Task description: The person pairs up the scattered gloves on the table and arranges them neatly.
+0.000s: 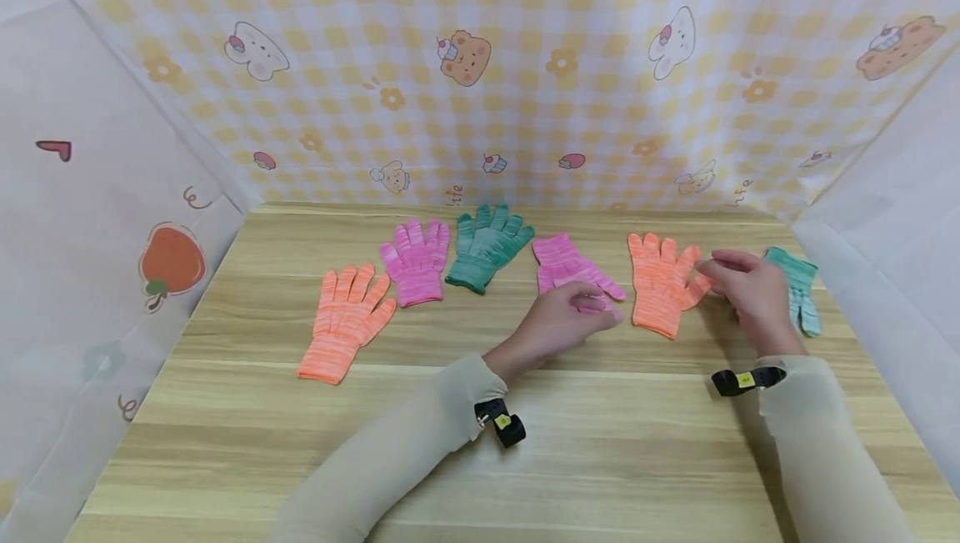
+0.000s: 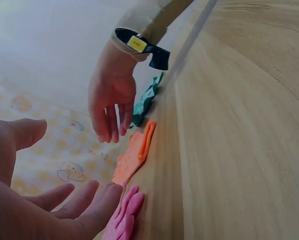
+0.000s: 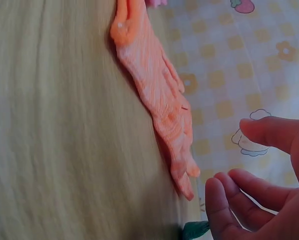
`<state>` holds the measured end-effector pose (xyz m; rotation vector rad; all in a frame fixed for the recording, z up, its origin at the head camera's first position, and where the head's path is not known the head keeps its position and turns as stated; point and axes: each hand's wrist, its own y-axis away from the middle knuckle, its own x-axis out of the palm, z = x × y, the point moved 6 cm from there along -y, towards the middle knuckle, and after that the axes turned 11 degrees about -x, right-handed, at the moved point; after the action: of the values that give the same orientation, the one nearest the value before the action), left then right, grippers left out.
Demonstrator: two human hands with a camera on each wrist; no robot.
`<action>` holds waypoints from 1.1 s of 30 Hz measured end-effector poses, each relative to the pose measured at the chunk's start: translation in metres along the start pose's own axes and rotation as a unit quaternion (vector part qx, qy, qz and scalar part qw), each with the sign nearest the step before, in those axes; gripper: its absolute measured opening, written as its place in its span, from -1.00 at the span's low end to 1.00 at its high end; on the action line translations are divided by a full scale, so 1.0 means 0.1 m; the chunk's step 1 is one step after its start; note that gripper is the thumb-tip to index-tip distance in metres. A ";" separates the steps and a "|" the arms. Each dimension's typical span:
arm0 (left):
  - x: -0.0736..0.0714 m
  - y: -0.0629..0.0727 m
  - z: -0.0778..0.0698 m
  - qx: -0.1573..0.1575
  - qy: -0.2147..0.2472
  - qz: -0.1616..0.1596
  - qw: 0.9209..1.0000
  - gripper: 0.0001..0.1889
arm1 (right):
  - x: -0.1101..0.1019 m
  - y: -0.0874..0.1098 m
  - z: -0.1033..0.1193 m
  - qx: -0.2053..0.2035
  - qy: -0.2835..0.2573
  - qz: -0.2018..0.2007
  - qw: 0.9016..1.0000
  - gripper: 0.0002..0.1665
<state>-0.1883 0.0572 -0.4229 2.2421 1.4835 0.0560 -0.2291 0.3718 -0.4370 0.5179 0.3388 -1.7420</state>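
Observation:
My left hand [image 1: 562,322] hovers over the pink glove [image 1: 558,259] in the middle, fingers loosely bent with nothing between them, hiding part of that glove. My right hand [image 1: 753,293] is above the table between the right orange glove [image 1: 660,284] and a green glove [image 1: 802,289]. Its fingertips overlap the orange glove's thumb in the head view, while the right wrist view shows a gap between fingers [image 3: 219,200] and the orange glove [image 3: 154,85]. In that view thumb and fingers stand apart, holding nothing. The right green glove is partly hidden behind the right hand.
On the left lie another orange glove [image 1: 345,322], a pink glove [image 1: 417,263] and a dark green glove [image 1: 487,247], all flat on the wooden table [image 1: 600,460]. A yellow checked cloth [image 1: 525,126] hangs behind the table's back edge, with white cloth at both sides.

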 end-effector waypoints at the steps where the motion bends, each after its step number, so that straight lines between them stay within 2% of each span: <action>1: 0.02 -0.01 0.00 0.002 -0.006 -0.003 1.000 -0.44 | 0.00 -0.01 0.00 0.000 0.017 0.006 1.000 -0.11; 8: 0.15 -0.11 -0.02 0.013 -0.050 -0.019 0.998 -0.52 | -0.03 -0.09 0.02 -0.008 0.060 0.030 0.998 -0.12; 15: 0.28 -0.17 -0.05 -0.001 -0.045 -0.014 0.999 -0.50 | -0.04 -0.13 0.06 -0.020 0.075 0.048 0.996 -0.17; 22: 0.35 -0.22 -0.07 -0.012 -0.061 -0.018 0.998 -0.51 | -0.02 -0.22 0.08 -0.033 0.105 0.054 0.992 -0.20; 27: 0.39 -0.27 -0.07 -0.014 -0.083 -0.016 0.996 -0.53 | 0.01 -0.29 0.07 -0.025 0.119 0.057 0.991 -0.21; 33: 0.43 -0.31 -0.09 -0.017 -0.143 -0.025 0.989 -0.55 | 0.01 -0.38 0.06 0.002 0.137 0.054 0.989 -0.27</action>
<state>-0.1995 0.1077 -0.4358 2.0823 1.3703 -0.2436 -0.2667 0.3769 -0.4345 0.7683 0.4927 -1.5689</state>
